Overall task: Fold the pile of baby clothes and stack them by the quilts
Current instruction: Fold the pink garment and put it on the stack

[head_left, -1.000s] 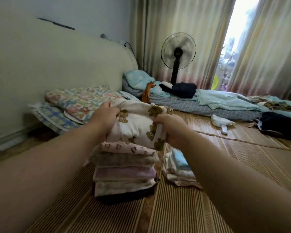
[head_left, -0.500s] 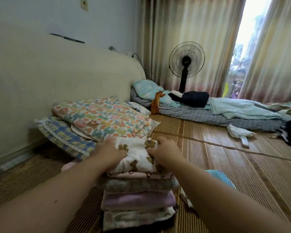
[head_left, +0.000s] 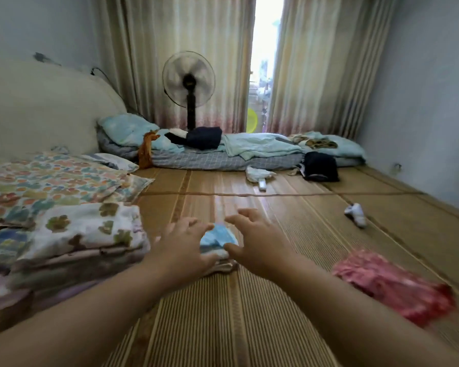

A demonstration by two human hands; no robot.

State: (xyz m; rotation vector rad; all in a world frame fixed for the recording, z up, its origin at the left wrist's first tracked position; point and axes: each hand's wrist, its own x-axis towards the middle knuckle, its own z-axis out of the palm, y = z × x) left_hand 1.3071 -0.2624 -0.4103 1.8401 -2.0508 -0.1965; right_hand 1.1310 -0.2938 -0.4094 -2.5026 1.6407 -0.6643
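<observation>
A stack of folded baby clothes (head_left: 72, 255) stands at the left, topped by a white piece with brown bear prints (head_left: 88, 226). It sits against the floral quilts (head_left: 51, 181). Right of it lies a smaller folded pile with a light blue garment on top (head_left: 217, 235). My left hand (head_left: 180, 247) and my right hand (head_left: 257, 239) hover on either side of this small pile, fingers spread, the thumbs close to its near edge. Neither hand grips anything that I can see. A crumpled pink garment (head_left: 392, 287) lies on the mat at the right.
A striped woven mat (head_left: 249, 313) covers the floor. At the back lies a low mattress (head_left: 223, 160) with bedding, dark clothes and a brown toy (head_left: 146, 152). A standing fan (head_left: 188, 86) stands before curtains. A white sock (head_left: 355, 214) and a white item (head_left: 257, 174) lie on the mat.
Both hands left the bear-print piece on top of the tall stack and moved right to the small pile with the blue top. The view swung right.
</observation>
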